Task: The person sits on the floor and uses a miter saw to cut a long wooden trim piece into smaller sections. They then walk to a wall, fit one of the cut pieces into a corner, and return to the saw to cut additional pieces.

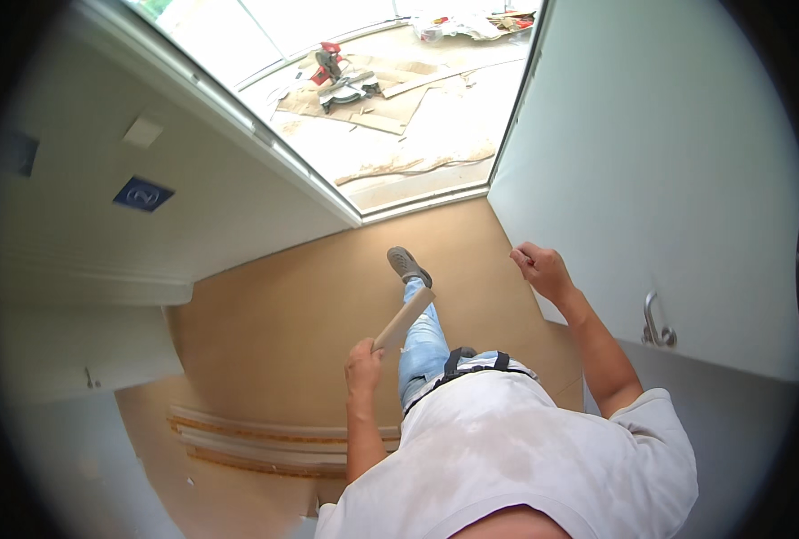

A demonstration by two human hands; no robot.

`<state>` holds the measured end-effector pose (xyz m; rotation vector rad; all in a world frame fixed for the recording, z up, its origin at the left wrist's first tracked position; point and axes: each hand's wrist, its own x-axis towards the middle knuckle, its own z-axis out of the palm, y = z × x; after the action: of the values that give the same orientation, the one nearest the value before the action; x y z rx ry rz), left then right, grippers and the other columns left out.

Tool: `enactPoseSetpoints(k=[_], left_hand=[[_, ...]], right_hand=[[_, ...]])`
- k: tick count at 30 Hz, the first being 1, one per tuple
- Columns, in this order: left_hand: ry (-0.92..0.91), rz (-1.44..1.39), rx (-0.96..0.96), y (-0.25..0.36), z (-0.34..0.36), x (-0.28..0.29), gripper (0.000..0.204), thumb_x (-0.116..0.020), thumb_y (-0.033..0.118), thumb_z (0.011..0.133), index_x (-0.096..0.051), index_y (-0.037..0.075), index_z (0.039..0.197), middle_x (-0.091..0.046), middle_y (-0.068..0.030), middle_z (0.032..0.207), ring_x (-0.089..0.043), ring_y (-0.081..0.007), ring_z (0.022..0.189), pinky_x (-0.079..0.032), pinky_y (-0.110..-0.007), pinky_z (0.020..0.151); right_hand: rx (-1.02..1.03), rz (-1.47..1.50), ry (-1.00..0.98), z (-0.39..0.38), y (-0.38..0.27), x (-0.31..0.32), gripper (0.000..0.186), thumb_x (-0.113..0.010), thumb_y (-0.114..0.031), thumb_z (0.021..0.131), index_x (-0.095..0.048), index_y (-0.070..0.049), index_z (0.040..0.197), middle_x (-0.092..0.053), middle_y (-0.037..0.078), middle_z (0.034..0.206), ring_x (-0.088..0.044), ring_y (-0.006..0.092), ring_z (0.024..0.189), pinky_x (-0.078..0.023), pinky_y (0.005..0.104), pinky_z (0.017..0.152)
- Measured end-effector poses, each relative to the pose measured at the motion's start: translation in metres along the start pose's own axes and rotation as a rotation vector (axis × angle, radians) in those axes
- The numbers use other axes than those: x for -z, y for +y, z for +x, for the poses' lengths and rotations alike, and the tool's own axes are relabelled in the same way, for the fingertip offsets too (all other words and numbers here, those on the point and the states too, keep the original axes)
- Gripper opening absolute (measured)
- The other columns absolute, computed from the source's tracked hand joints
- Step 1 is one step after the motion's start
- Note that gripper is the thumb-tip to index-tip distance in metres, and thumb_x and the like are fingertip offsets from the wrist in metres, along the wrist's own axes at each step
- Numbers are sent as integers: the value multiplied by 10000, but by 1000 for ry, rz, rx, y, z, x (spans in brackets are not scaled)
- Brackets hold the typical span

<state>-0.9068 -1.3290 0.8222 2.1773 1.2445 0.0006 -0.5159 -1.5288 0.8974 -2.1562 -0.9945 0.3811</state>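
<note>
My left hand (362,366) grips one end of a short, flat strip of beige trim board (405,318). The strip slants up and to the right, above my stretched leg in light blue jeans. My right hand (543,269) is raised at the right with its fingers curled closed. What it holds, if anything, is too small to make out. Beside that hand is the pale door (669,171), which stands swung inward; a lever handle (655,325) sits low on it in this view.
Beyond the doorway sill (426,205), a red and grey mitre saw (345,85) stands on cardboard (390,112) among scraps. Long trim strips (264,442) lie on the tan floor (273,305) at lower left. A pale wall (229,171) with a blue sign (143,194) runs along the left.
</note>
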Motion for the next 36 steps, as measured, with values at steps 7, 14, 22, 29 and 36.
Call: enactPoseSetpoints(k=[7, 14, 22, 29, 36], left_hand=[[-124, 66, -150, 52, 261, 17, 191, -741, 177, 851, -665, 34, 954, -681, -206, 977, -641, -434, 955, -498, -532, 832], [-63, 21, -470, 156, 469, 97, 197, -757, 132, 831, -697, 21, 982, -699, -215, 968, -663, -417, 970, -513, -513, 855], [-36, 95, -354, 211, 685, 132, 237, -732, 150, 864, -671, 31, 1060, -706, -209, 975, -659, -422, 971, -504, -522, 837], [-77, 195, -108, 247, 831, 154, 194, -729, 108, 860, -644, 33, 1018, -678, -187, 994, -632, -424, 993, -484, -524, 839], [-108, 164, -47, 282, 929, 186, 264, -719, 69, 860, -678, 32, 1117, -679, -174, 1100, -628, -396, 1072, -492, -494, 915]], right_hand=[[-582, -13, -242, 48, 179, -108, 319, -594, -310, 969, -691, -42, 826, -699, 130, 701, -688, 264, 660, -530, 417, 641], [-1175, 260, -135, 34, 219, -120, 251, -636, -235, 907, -708, -46, 759, -685, 72, 659, -607, 174, 554, -474, 367, 530], [-1208, 310, -345, 265, 256, -164, 199, -710, -212, 852, -659, -73, 719, -640, 64, 610, -511, 144, 457, -359, 336, 409], [-791, 156, -244, 673, 335, -102, 293, -647, -291, 918, -724, -12, 873, -707, 81, 709, -559, 128, 531, -446, 311, 523], [-553, 237, 46, 977, 266, -15, 312, -628, -280, 939, -736, 9, 978, -732, 92, 758, -644, 176, 678, -500, 347, 655]])
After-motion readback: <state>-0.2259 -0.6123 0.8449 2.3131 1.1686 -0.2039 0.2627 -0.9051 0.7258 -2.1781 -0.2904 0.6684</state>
